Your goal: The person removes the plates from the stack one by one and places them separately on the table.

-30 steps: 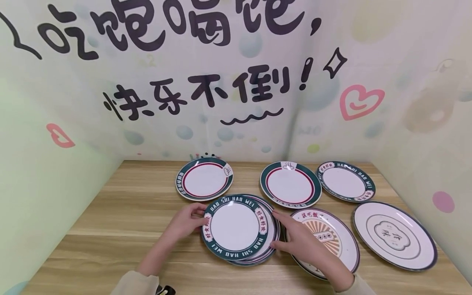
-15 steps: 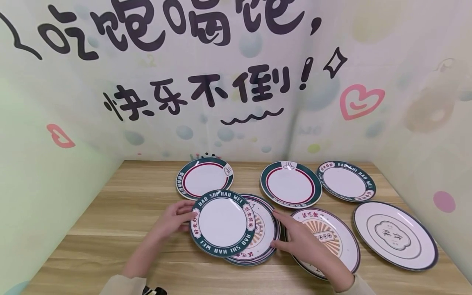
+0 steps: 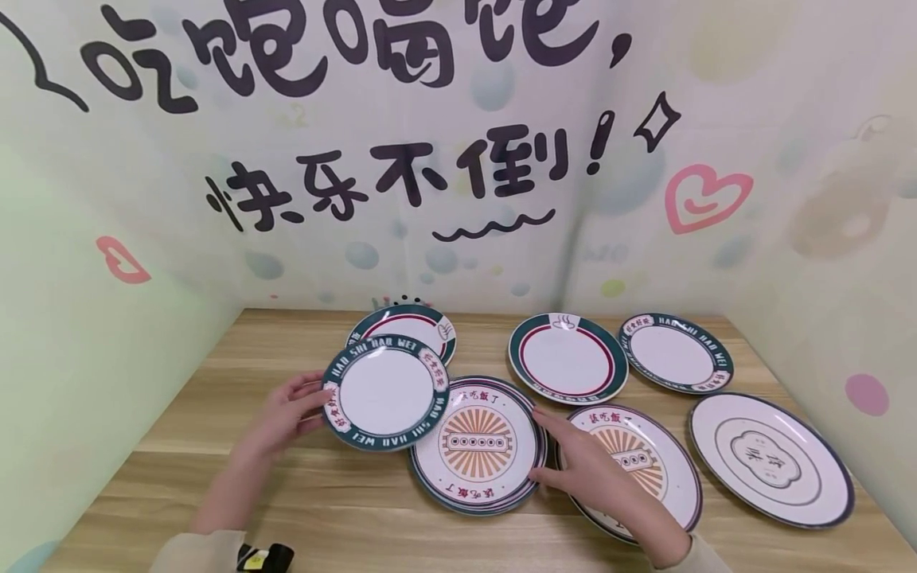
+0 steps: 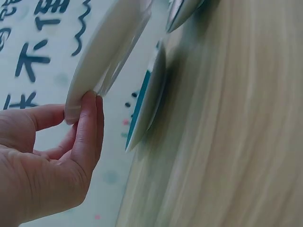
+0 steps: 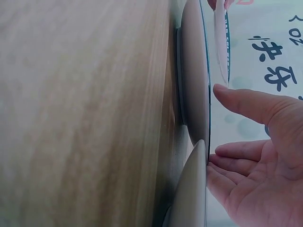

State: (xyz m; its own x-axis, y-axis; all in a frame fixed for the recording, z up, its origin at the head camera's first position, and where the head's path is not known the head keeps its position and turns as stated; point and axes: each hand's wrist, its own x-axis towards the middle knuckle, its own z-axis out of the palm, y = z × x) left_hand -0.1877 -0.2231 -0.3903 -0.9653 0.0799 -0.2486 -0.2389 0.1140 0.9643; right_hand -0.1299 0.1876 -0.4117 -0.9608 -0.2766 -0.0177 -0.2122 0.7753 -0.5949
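My left hand [image 3: 286,410] pinches the left rim of a round plate [image 3: 387,391] with a dark green lettered border. In the left wrist view, the thumb and fingers of the left hand [image 4: 61,161] hold the raised plate [image 4: 106,52] by its edge, off the table. Under its lower right side sits a small stack of plates [image 3: 478,469], topped by one with an orange sunburst print. My right hand [image 3: 591,469] lies at the stack's right edge with thumb and fingers extended. In the right wrist view, its fingertips [image 5: 215,163] are at the plate edges.
A red-ringed green plate [image 3: 408,322] at the back is partly covered by the lifted one. Another red-ringed plate [image 3: 566,358] and a green lettered plate [image 3: 673,354] stand back right. A sunburst plate [image 3: 673,493] and a large white plate [image 3: 770,461] lie front right.
The left hand has taken the green lettered plate off the stack, up and to the left, uncovering the sunburst plate beneath. The right hand has stayed at the stack's edge.
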